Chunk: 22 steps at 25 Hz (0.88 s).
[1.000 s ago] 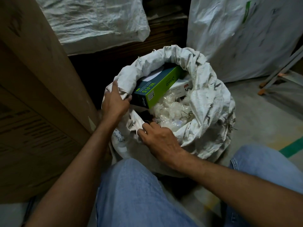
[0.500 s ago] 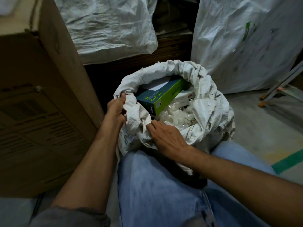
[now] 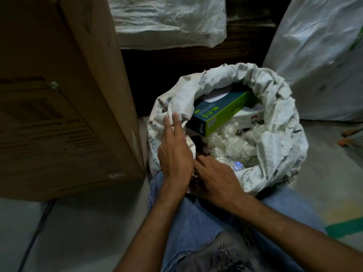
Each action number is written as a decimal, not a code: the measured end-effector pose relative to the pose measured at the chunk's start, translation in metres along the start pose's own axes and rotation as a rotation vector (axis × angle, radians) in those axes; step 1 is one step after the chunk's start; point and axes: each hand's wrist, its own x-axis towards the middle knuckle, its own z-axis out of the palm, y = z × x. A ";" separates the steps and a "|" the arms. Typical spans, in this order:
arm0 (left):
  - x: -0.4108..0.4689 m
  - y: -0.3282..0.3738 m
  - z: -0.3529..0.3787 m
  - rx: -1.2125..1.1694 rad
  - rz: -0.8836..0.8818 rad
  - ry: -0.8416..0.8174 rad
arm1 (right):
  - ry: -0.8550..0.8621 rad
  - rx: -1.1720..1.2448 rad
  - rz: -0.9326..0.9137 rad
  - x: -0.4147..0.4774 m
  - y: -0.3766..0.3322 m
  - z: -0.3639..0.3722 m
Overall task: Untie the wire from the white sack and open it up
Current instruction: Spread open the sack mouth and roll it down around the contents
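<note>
The white sack (image 3: pixel 279 122) stands on the floor just beyond the person's knees, mouth wide and its rim rolled down in a thick crumpled collar. The left hand (image 3: pixel 173 152) lies flat against the near-left side of the rim, back of the hand up, fingers stretched out straight and loosely spread, gripping nothing, just pressing on the cloth. The right hand (image 3: pixel 213 176) comes in from the lower right, wrist low over the jeans (image 3: pixel 196 228), fingers curled down over the near edge of the sack; whether they pinch the cloth I cannot tell, the fingertips are tucked out of sight. The two hands sit just beside each other, nearly touching. Inside the sack, a green and blue box (image 3: pixel 218 115) leans tilted on clear plastic wrapping (image 3: pixel 231 144). A big cardboard box (image 3: pixel 59 95) stands to the left.
</note>
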 end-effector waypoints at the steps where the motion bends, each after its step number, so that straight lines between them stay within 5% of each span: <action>1: 0.000 -0.002 0.002 0.052 0.011 -0.002 | -0.017 0.051 -0.013 0.000 0.004 -0.005; 6: 0.008 0.004 -0.005 0.178 0.048 -0.017 | 0.136 0.262 0.079 0.023 0.024 -0.030; 9: 0.009 0.004 -0.005 0.159 0.063 -0.018 | 0.262 0.077 -0.012 0.078 0.040 -0.040; 15: 0.027 -0.003 -0.025 -0.019 -0.032 -0.062 | 0.075 -0.291 -0.378 0.185 0.070 -0.057; 18: 0.031 0.000 -0.029 0.162 0.015 0.135 | -0.054 -0.304 -0.400 0.223 0.061 -0.074; 22: 0.054 0.019 -0.016 0.245 -0.037 -0.009 | -0.374 -0.184 -0.319 0.278 0.057 -0.084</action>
